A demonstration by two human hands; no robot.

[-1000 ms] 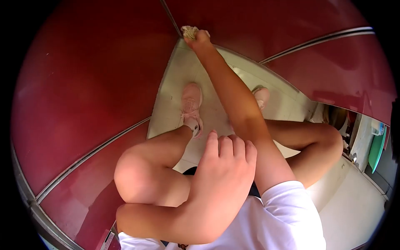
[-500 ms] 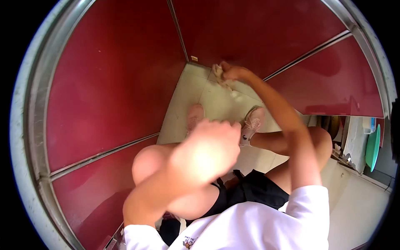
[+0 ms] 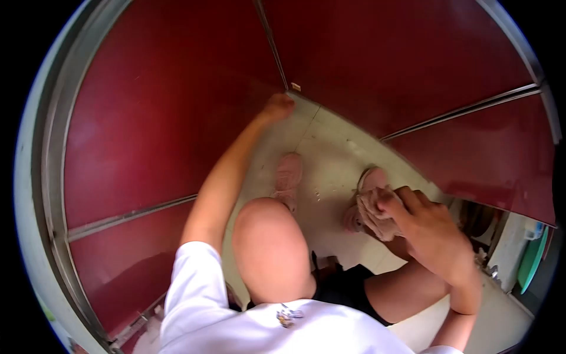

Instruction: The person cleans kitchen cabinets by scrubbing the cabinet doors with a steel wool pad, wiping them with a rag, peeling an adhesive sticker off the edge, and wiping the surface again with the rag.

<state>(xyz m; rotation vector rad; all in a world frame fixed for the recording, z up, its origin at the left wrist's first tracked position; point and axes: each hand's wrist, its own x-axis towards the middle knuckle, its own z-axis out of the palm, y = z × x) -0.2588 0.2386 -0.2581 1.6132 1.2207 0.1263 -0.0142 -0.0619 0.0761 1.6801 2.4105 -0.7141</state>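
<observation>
My left hand [image 3: 278, 108] is stretched out to the corner where the red panels meet the pale tiled floor [image 3: 330, 141]. Its fingers are bent and partly hidden, and what they touch cannot be made out. Close to my body on the right, my right hand [image 3: 433, 233] grips a crumpled beige cloth [image 3: 380, 215] between thumb and fingers. The cloth hangs over my right shoe [image 3: 372, 178] and ankle. A small pale piece [image 3: 296, 87] is on the red panel beside the corner.
Red panels [image 3: 147, 130] with metal strips stand at the left and ahead. At the right are an opening with items inside [image 3: 479, 221] and a green object [image 3: 533, 259]. My left shoe [image 3: 289, 174] is on the floor, near small wet-looking spots [image 3: 318, 193].
My right hand has drawn back from the corner toward my body with the cloth. My left hand has moved from in front of my chest out to the corner.
</observation>
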